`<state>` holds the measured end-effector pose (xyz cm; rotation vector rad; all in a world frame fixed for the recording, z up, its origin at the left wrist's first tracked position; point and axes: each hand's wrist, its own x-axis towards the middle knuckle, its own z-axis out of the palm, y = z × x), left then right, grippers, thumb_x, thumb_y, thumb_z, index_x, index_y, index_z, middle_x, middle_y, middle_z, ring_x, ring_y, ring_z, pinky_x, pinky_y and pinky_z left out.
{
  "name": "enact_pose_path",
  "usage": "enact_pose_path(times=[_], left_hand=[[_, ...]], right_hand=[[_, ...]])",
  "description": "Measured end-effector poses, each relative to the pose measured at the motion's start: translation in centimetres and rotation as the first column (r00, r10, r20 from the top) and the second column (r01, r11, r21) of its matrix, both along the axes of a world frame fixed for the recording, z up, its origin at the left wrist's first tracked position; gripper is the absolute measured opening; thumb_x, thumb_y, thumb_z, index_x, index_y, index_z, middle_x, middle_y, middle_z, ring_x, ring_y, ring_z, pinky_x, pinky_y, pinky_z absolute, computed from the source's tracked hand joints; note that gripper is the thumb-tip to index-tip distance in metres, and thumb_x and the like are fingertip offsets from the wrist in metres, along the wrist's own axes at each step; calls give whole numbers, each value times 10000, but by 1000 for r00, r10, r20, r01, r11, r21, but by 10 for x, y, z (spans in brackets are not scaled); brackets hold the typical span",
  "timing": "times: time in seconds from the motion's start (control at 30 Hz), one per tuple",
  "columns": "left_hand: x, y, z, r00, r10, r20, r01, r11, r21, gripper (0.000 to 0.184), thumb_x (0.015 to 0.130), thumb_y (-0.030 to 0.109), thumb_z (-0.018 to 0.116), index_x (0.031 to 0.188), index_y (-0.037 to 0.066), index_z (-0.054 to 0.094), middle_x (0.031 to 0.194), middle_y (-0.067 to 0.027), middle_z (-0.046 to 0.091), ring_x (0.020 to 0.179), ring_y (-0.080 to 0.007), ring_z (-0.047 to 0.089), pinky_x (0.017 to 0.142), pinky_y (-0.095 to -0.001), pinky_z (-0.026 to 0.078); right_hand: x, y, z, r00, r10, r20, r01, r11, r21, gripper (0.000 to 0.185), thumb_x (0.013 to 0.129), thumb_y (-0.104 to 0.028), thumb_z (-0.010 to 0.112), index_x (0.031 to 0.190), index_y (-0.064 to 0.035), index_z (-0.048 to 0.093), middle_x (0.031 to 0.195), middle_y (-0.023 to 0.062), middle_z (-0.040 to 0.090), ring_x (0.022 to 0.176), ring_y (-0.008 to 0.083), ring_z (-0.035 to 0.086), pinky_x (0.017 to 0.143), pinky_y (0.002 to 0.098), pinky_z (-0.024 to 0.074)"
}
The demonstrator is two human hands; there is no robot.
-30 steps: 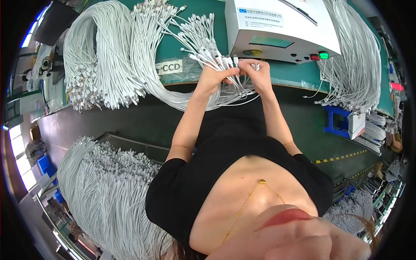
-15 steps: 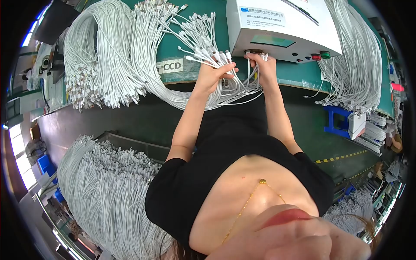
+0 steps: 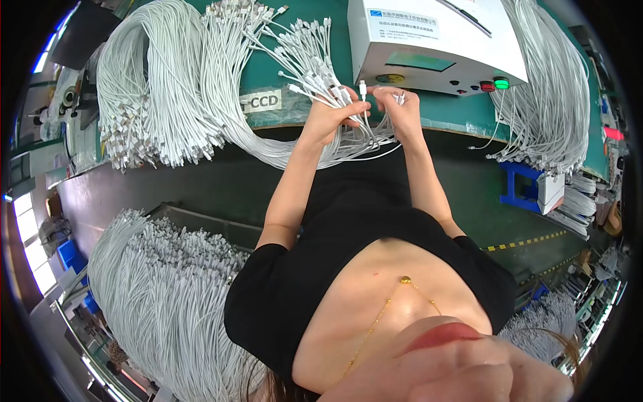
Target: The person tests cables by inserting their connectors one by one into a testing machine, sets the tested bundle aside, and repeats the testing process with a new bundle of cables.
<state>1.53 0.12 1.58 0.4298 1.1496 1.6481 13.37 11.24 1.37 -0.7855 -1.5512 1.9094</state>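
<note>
My left hand (image 3: pixel 328 122) is closed around a bunch of white USB cables (image 3: pixel 315 63), their plugs fanning up and away from it. One USB plug (image 3: pixel 363 88) stands upright between my two hands, its cable running down past my left fingertips; which hand grips it I cannot tell. My right hand (image 3: pixel 404 115) is curled just below the tester box (image 3: pixel 435 50), with thumb and forefinger near that plug. More white cable plugs (image 3: pixel 400 99) show inside its fingers. The round port (image 3: pixel 390 78) on the box's front has nothing in it.
A large cable bundle (image 3: pixel 167 80) lies on the green table's left, beside a CCD label (image 3: pixel 263 101). Another bundle (image 3: pixel 546 94) hangs over the right side. A heaped cable cart (image 3: pixel 174 301) stands behind on the left, and a blue stool (image 3: pixel 520 187) on the right.
My right hand has drawn back from the box's port toward my left hand. A single plug now stands between the hands. The green button on the box has lit brighter.
</note>
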Motion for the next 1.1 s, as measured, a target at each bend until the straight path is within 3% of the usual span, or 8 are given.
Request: enact_pose_path(times=[0.13, 0.47, 0.57, 0.63, 0.7, 0.83, 1.03, 1.1], left_hand=[[0, -4, 3, 999, -44, -10, 43, 999, -18, 259, 736, 63, 693, 917, -34, 537, 775, -108, 630, 684, -166, 645, 457, -212, 510], [1, -7, 6, 995, -94, -10, 93, 991, -98, 282, 764, 138, 687, 962, -35, 584, 823, -87, 634, 666, -131, 627, 434, -177, 457], [0, -9, 6, 989, -143, -45, 138, 985, -102, 251, 759, 143, 691, 921, -28, 603, 787, -72, 635, 642, -116, 621, 423, -173, 437], [3, -10, 6, 982, -174, -74, 167, 982, -91, 237, 756, 144, 694, 901, -25, 612, 765, -66, 635, 627, -108, 617, 420, -174, 431], [7, -10, 7, 978, -149, -149, 127, 981, -145, 218, 741, 132, 703, 872, -22, 621, 722, -56, 633, 606, -102, 612, 416, -177, 430], [8, -7, 10, 982, -108, -153, 88, 987, -135, 181, 703, 78, 726, 813, -14, 615, 673, -71, 625, 556, -100, 601, 398, -191, 432], [3, -4, 13, 995, -55, -81, 44, 989, -141, 213, 663, 98, 760, 763, -12, 608, 640, -66, 605, 523, -101, 577, 399, -188, 441], [3, -5, 14, 992, -81, -97, 67, 988, -138, 216, 662, 97, 761, 767, -13, 607, 642, -64, 605, 529, -100, 579, 402, -188, 443]], right_hand=[[0, 8, 13, 994, -82, 74, 88, 992, -90, 204, 798, -143, 614, 836, 52, 662, 538, -56, 422, 508, 19, 355, 482, 199, 275], [0, 11, 16, 1000, -27, 12, 28, 999, -16, 208, 815, -147, 606, 740, 43, 646, 525, -31, 429, 525, 43, 385, 548, 195, 319], [0, 9, 26, 993, 115, 22, -114, 992, -55, 213, 807, -156, 613, 710, 32, 640, 536, -27, 453, 543, 45, 413, 529, 199, 322], [1, 12, 21, 971, 184, 154, -196, 978, 69, 207, 796, -172, 624, 737, 25, 647, 547, -22, 481, 534, 45, 422, 491, 211, 313], [-2, 9, 17, 965, 150, 216, -177, 978, 112, 209, 787, -170, 623, 738, 32, 637, 551, -9, 504, 515, 48, 427, 462, 222, 305], [-3, 19, 10, 996, -79, 43, 85, 985, -151, 261, 829, -183, 564, 705, 41, 617, 531, 25, 501, 479, 75, 420, 469, 220, 329], [9, 16, 21, 990, 109, 94, -95, 984, -150, 271, 836, -217, 582, 827, 45, 654, 577, 17, 528, 520, 70, 436, 483, 211, 337], [9, 15, 18, 967, 234, 97, -234, 972, -21, 249, 833, -196, 585, 880, 37, 658, 597, 12, 537, 537, 64, 435, 488, 203, 339]])
